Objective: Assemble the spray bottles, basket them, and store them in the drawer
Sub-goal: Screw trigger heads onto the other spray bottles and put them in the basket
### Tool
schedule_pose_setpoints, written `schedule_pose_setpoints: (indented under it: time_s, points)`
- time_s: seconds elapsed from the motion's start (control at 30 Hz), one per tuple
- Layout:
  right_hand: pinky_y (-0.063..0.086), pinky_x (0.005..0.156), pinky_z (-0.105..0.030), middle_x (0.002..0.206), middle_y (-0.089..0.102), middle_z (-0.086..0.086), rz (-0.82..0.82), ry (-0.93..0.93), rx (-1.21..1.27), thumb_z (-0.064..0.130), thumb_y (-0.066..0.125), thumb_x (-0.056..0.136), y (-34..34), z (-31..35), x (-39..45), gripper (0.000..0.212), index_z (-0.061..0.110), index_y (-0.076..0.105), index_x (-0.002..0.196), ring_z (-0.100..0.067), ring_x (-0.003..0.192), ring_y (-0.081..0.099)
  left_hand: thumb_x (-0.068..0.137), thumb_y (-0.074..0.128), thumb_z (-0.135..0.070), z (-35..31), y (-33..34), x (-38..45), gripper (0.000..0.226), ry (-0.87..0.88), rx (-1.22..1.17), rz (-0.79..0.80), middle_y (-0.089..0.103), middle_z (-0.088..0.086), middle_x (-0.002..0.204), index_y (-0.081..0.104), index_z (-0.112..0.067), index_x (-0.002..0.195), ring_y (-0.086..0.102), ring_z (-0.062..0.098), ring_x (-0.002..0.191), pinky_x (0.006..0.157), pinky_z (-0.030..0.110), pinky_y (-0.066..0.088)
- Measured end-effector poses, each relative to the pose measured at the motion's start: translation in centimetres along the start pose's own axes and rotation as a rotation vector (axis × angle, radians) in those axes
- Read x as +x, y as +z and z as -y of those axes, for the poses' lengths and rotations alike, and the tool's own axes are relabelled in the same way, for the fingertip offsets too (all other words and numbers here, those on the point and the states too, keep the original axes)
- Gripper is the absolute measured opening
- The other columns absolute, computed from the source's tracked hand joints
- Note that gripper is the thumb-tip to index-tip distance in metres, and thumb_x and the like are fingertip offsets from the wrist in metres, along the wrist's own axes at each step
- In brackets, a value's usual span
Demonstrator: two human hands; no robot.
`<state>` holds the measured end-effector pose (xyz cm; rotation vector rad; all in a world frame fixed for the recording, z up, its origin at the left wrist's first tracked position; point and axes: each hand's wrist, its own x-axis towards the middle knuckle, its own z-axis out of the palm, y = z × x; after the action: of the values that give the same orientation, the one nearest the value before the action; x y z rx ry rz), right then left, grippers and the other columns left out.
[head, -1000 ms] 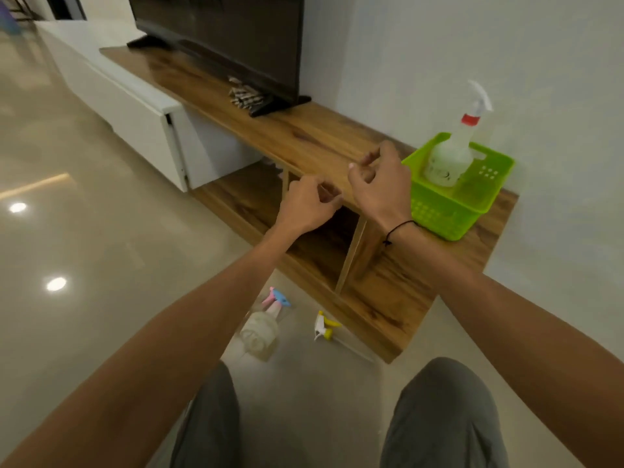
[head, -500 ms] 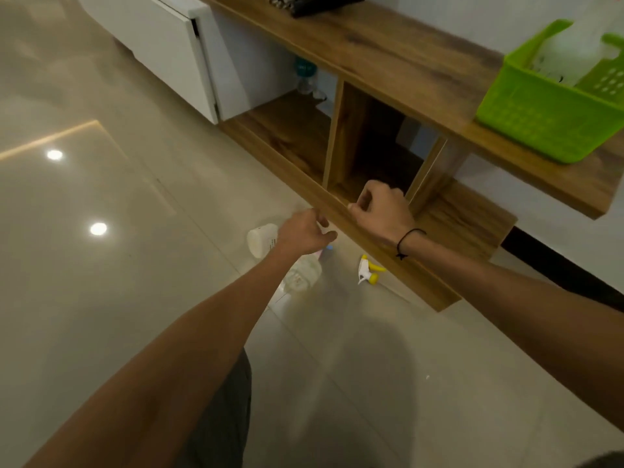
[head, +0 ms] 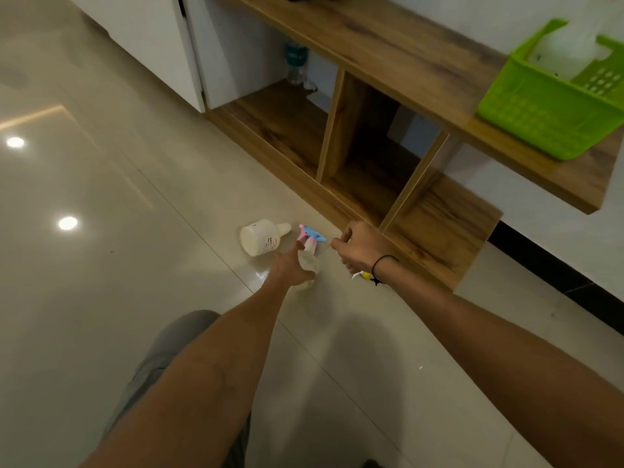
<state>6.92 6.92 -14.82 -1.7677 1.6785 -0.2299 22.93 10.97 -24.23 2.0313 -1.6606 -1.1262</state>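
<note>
Now lower, left hand (head: pixel 289 270) curling onto the pink-capped spray bottle (head: pixel 308 256) lying on the floor (head: pixel 101 231), right hand (head: pixel 361 246) loosely curled, empty; next, lifting toward the green basket (head: pixel 543 119).

The white bottle (head: pixel 260 238) lying on the floor carries a small label, its print too small to read.

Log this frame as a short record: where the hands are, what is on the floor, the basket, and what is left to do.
left hand: on the bottle with the pink and blue sprayer; grip unclear
right hand: empty, fingers curled, above the yellow sprayer
floor: white bottle on its side, no sprayer on it
basket: green, on the wooden shelf, one bottle inside
remaining: floor bottles not yet in the basket
</note>
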Motion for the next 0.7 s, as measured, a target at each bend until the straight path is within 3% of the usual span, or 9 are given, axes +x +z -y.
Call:
schedule_pose_setpoints:
  time_s: [0.1,0.23,0.33,0.37,0.5,0.57,0.63,0.7]
  points:
    - [0.062,0.066,-0.039,0.071,0.060,-0.012,0.051,0.069,0.045,0.043,0.068,0.095,0.7,-0.2,-0.5,0.036,0.011,0.060,0.081,-0.027,0.065,0.063,0.087,0.085,-0.026,0.0,-0.4,-0.5,0.083,-0.185,-0.317,0.007,0.061,0.016,0.141,0.037,-0.019,0.155,0.068,0.038,0.120,0.093,0.050,0.061]
    - [0.067,0.075,-0.051,0.071,0.052,-0.006,0.100,0.210,0.101,0.049,0.065,0.093,0.6,-0.2,-0.8,0.042,0.011,0.055,0.080,-0.029,0.078,0.065,0.083,0.086,-0.030,-1.3,-1.6,-1.6,0.070,-0.277,-0.755,0.040,0.060,0.012,0.134,0.044,-0.031,0.139,0.070,0.034,0.112,0.085,0.054,0.066]
    - [0.066,0.076,-0.048,0.112,0.065,-0.009,0.181,0.312,0.281,0.058,0.062,0.092,-1.3,1.1,-1.2,0.050,0.015,0.062,0.117,-0.033,0.106,0.066,0.076,0.089,-0.028,-3.0,-2.6,-2.7,0.068,-0.145,-0.901,0.089,0.063,0.013,0.133,0.049,-0.036,0.130,0.073,0.033,0.111,0.086,0.051,0.067]
    - [0.066,0.074,-0.048,0.119,0.066,-0.008,0.216,0.305,0.341,0.060,0.064,0.091,-2.0,1.8,-1.3,0.052,0.018,0.061,0.122,-0.032,0.108,0.068,0.073,0.091,-0.029,-3.5,-3.2,-3.1,0.070,-0.099,-0.931,0.109,0.064,0.015,0.132,0.049,-0.037,0.128,0.075,0.033,0.111,0.087,0.052,0.066]
    - [0.067,0.068,-0.049,0.110,0.071,-0.002,0.253,0.220,0.555,0.058,0.083,0.076,-6.1,4.9,-2.2,0.050,0.030,0.059,0.109,-0.027,0.096,0.073,0.069,0.093,-0.027,-6.4,-6.8,-4.1,0.078,0.134,-0.969,0.138,0.061,0.015,0.137,0.049,-0.037,0.132,0.074,0.032,0.116,0.090,0.050,0.065]
    - [0.066,0.065,-0.047,0.113,0.065,0.000,0.207,0.174,0.574,0.054,0.088,0.070,-8.4,6.4,-2.5,0.066,0.031,0.051,0.119,-0.026,0.099,0.069,0.070,0.095,-0.027,-8.2,-9.2,-4.3,0.080,0.239,-0.920,0.122,0.062,0.004,0.138,0.048,-0.035,0.134,0.071,0.027,0.120,0.090,0.048,0.065]
    - [0.066,0.075,-0.052,0.122,0.060,0.000,0.146,0.111,0.543,0.052,0.089,0.070,-10.8,7.9,-2.6,0.082,0.031,0.042,0.135,-0.028,0.109,0.064,0.071,0.096,-0.028,-10.5,-11.5,-4.8,0.080,0.325,-0.857,0.101,0.062,-0.008,0.135,0.048,-0.035,0.135,0.069,0.020,0.121,0.090,0.044,0.064]
    - [0.064,0.082,-0.055,0.125,0.057,-0.001,0.054,0.041,0.490,0.051,0.088,0.073,-13.6,9.2,-2.9,0.085,0.030,0.039,0.140,-0.028,0.114,0.061,0.070,0.096,-0.031,-13.4,-13.7,-5.2,0.080,0.398,-0.806,0.076,0.061,-0.008,0.137,0.048,-0.035,0.135,0.067,0.017,0.123,0.094,0.041,0.063]
